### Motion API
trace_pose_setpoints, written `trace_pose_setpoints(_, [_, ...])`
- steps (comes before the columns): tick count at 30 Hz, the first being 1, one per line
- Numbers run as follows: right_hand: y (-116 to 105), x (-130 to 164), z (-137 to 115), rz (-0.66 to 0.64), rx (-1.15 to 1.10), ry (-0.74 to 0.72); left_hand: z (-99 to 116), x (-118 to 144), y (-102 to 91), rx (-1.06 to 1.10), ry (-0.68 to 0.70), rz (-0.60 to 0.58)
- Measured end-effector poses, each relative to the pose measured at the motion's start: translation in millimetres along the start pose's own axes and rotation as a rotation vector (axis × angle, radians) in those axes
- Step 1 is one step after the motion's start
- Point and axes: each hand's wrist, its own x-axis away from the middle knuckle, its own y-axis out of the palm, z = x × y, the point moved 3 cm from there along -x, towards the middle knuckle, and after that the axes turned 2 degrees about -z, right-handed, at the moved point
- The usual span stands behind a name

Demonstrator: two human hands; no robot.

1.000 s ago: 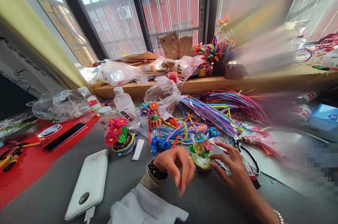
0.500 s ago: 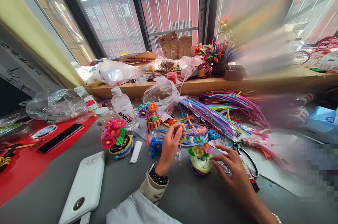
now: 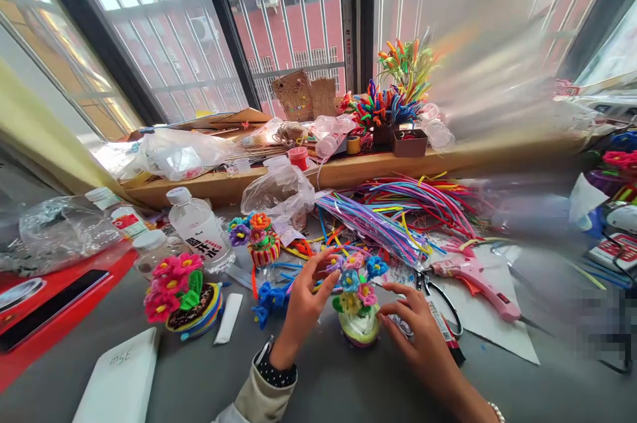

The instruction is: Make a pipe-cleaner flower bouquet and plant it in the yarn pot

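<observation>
A small flower pot (image 3: 359,329) made of fuzzy craft stems, with a pale whitish top, stands upright on the grey table between my hands. Its blossoms (image 3: 351,280) are blue, pink, yellow and purple. On the left, my left hand (image 3: 307,293) is raised with thumb and fingers apart, right beside the purple blossom; whether it touches is unclear. My right hand (image 3: 415,323) has its fingers spread and bent at the pot's right side, fingertips very near the rim. Neither hand visibly holds anything. Blue pipe-cleaner flowers (image 3: 270,302) lie left of my left hand.
A pink-flowered pot (image 3: 194,310), a striped pot (image 3: 263,250), a water bottle (image 3: 199,227) and a white power bank (image 3: 119,376) stand or lie to the left. Behind are bundled pipe cleaners (image 3: 371,227). A pink glue gun (image 3: 480,283) and scissors (image 3: 450,303) lie right.
The view has swung to the right, so things appear farther left. My left hand has come closer to the blossoms. My right hand stays beside the pot.
</observation>
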Motion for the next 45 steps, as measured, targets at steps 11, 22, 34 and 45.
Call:
trace_pose_setpoints(11, [12,1,6,0.037,-0.130,0.077,-1,-2,0.1,-0.014,-0.052,-0.025])
trace_pose_setpoints(22, [-29,-17,6,-0.165,0.001,-0.095,-12,-6,-9.4,0.043,-0.107,0.096])
trace_pose_setpoints(34, [-85,-100,76,-0.112,0.231,0.119,-16,-9,-9.7,-0.042,-0.156,0.125])
trace_pose_setpoints(45, [-51,-119,49,-0.206,0.398,0.214,-17,-10,-6.2,-0.048,-0.199,0.080])
